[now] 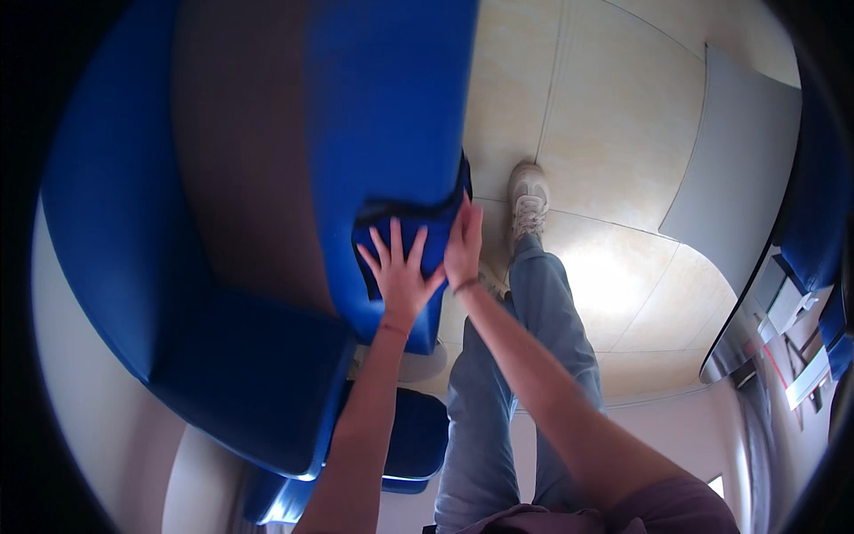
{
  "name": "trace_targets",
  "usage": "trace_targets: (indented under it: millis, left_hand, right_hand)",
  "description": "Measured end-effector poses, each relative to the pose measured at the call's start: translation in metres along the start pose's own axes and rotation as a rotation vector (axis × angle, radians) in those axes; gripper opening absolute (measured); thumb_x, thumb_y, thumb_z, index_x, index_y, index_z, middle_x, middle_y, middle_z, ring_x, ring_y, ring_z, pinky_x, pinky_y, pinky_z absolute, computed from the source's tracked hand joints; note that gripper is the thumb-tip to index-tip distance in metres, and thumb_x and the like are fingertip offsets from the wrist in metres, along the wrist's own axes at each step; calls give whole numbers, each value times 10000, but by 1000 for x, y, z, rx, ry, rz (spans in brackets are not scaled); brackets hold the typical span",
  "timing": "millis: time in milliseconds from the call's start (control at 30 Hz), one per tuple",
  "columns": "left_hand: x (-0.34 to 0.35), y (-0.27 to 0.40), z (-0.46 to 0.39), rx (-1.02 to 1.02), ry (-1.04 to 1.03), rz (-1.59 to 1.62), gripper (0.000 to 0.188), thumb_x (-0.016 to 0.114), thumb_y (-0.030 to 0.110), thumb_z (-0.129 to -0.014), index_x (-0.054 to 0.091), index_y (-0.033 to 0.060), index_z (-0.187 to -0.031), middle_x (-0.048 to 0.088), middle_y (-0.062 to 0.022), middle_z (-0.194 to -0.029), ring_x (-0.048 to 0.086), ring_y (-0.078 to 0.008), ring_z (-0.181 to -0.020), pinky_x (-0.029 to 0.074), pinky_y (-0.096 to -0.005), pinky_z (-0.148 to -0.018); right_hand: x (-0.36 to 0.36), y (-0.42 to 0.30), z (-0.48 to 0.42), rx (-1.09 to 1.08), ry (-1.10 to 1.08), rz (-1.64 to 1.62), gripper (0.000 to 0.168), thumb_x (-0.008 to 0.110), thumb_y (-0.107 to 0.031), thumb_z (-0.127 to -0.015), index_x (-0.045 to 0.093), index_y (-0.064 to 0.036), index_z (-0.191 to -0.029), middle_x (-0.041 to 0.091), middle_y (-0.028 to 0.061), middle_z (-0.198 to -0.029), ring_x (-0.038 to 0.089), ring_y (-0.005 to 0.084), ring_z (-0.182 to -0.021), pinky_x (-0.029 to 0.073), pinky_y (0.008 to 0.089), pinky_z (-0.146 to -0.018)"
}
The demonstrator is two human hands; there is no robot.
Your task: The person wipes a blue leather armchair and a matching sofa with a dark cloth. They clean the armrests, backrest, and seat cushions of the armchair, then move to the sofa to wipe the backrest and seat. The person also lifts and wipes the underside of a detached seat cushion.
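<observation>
A blue cloth with a dark border (432, 235) lies over the front edge of a blue padded seat (393, 120). My left hand (398, 277) presses flat on the cloth with its fingers spread. At the seat's edge, my right hand (463, 247) rests against the side of the cloth, fingers extended and close together, the palm turned toward the seat. Part of the cloth hangs at the edge beyond my right fingertips. Whether the right fingers pinch any cloth cannot be told.
A brown panel (243, 147) runs along the seat's left, with a blue backrest (113, 220) behind it. A blue padded block (260, 380) stands near my left forearm. My shoe (530, 197) is on the tiled floor (614, 147). A grey surface (740, 147) lies at the right.
</observation>
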State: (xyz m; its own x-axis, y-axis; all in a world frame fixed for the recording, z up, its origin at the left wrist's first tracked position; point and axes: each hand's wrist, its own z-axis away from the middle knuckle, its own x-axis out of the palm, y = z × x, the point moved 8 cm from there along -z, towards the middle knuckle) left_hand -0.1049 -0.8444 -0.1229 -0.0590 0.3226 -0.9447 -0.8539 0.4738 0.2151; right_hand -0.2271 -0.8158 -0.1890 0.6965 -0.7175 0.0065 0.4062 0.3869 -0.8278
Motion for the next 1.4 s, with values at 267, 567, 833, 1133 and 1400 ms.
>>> trace_targets:
  millis: [267,567,833,1133,1400]
  left_hand:
    - [-59,83,-221,148,187,-120,776,720,296,-808,393,289,-1512,224,-118,-1627,167,-509,-1457,141,-708,-1119]
    - [4,61,-45,164,-151,-211,719,612,246,-853,367,135,-1520,229,-96,-1624,224,-528,-1410,105,-690,-1141]
    - [16,-1,165,-64,-315,28,639,505,371,-957,380,33,-1484,202,-232,-1601,77,-577,-1441,98,-676,-1152]
    - [-43,-41,-82,-249,47,-95,735,486,419,-964,288,-63,-1483,77,-301,-1606,7,-586,-1441,39,-661,-1150]
    - [-110,-31,-336,-126,339,115,624,461,450,-996,382,17,-1439,253,-210,-1589,126,-520,-1457,76,-670,-1149]
  right_hand:
    - [50,-43,-226,130,-303,-391,698,456,-445,-1034,135,-182,-1595,272,121,-1596,257,240,-1464,248,367,-1179]
    - [20,121,3,653,-384,-532,699,360,-541,-1035,65,-256,-1601,144,26,-1649,151,207,-1504,193,393,-1201]
    - [-8,190,176,517,-3,61,561,285,-368,-1078,290,-8,-1509,341,192,-1546,324,317,-1430,230,367,-1191]
    - [52,-94,-24,-286,89,622,754,650,-391,-894,347,66,-1411,353,380,-1429,347,536,-1320,312,548,-1088]
    - [105,-216,-229,-406,226,877,911,681,-533,-838,328,92,-1399,477,335,-1232,535,464,-1061,489,491,-902]
